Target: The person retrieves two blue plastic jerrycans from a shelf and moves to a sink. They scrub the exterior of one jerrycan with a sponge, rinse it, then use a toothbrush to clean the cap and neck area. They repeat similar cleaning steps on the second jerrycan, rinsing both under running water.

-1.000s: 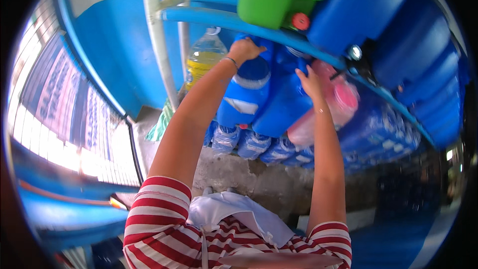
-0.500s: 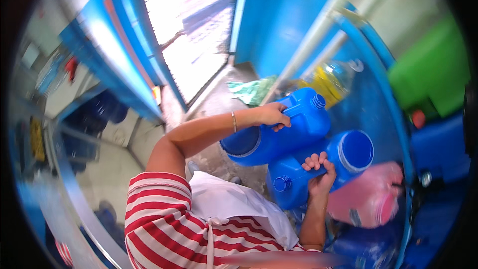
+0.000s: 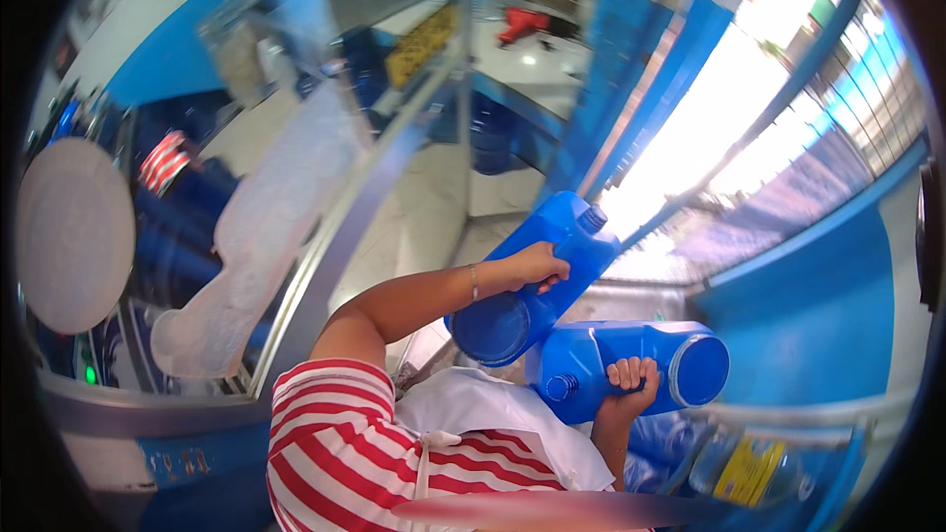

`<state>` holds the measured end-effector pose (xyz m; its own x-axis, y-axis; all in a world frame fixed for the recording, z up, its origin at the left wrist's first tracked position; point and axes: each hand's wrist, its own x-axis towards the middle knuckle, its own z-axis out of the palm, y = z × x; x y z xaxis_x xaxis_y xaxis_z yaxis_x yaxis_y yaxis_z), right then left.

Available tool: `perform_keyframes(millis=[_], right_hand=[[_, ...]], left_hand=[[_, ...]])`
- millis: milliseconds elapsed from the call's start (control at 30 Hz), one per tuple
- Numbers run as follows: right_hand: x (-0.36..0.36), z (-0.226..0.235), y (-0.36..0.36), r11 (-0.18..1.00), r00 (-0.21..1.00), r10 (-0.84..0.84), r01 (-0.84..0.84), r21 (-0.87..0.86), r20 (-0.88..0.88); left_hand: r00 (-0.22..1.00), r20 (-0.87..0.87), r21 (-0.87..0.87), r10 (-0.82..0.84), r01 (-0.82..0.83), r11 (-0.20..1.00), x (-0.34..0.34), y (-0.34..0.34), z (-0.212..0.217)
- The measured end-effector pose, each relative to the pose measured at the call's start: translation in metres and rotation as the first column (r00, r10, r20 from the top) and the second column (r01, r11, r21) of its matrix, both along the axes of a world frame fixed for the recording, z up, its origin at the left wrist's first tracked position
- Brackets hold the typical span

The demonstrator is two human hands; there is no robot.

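I have a blue plastic jug in each hand. My left hand point(image 3: 537, 268) is closed round the handle of the farther blue jug point(image 3: 572, 224), which is tilted with its small threaded spout pointing up and away. The round wide lid of this jug faces me. Nearer and to the right, my right hand point(image 3: 633, 389) wraps round the handle of the second blue jug point(image 3: 601, 340). That one lies sideways, its small spout at the left and its wide round lid at the right. The two jugs are close together in front of my white apron point(image 3: 493, 409).
A metal-framed glass partition point(image 3: 330, 271) stands at the left. Beyond it are a white counter with a red tool point(image 3: 522, 26) and dark blue bottles point(image 3: 493, 133). A bright barred doorway point(image 3: 759, 128) opens at the right. A clear bottle with a yellow label point(image 3: 749, 471) lies lower right.
My view has swung left, bringing the glass partition and counter further in. The pink jug and green object have left the picture. Both blue jugs stay in my hands.
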<state>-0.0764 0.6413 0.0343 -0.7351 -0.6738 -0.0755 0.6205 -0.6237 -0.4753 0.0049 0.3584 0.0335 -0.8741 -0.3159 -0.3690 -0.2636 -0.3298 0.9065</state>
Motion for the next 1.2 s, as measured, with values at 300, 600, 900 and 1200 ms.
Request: perform_keyframes(millis=[300, 600, 900, 1200], right_hand=[[0.024, 0.012, -0.15, 0.972, 0.98, 0.196, -0.2, 0.125, 0.044], [-0.006, 0.006, -0.217, 0.919, 0.93, 0.357, -0.367, 0.145, 0.09], [0.005, -0.011, -0.299, 0.861, 0.861, 0.472, -0.496, 0.108, 0.19], [0.086, -0.035, -0.438, 0.648, 0.668, 0.635, -0.734, 0.205, 0.387]], left_hand=[[0.983, 0.046, 0.163, 0.176, -0.181, 0.97, 0.053, -0.151, -0.003], [0.974, 0.021, 0.099, 0.224, -0.225, 0.969, 0.064, -0.172, -0.013], [0.931, 0.056, 0.032, 0.36, -0.362, 0.932, 0.096, -0.239, -0.025], [0.775, 0.095, 0.009, 0.625, -0.629, 0.778, 0.225, -0.364, -0.03]])
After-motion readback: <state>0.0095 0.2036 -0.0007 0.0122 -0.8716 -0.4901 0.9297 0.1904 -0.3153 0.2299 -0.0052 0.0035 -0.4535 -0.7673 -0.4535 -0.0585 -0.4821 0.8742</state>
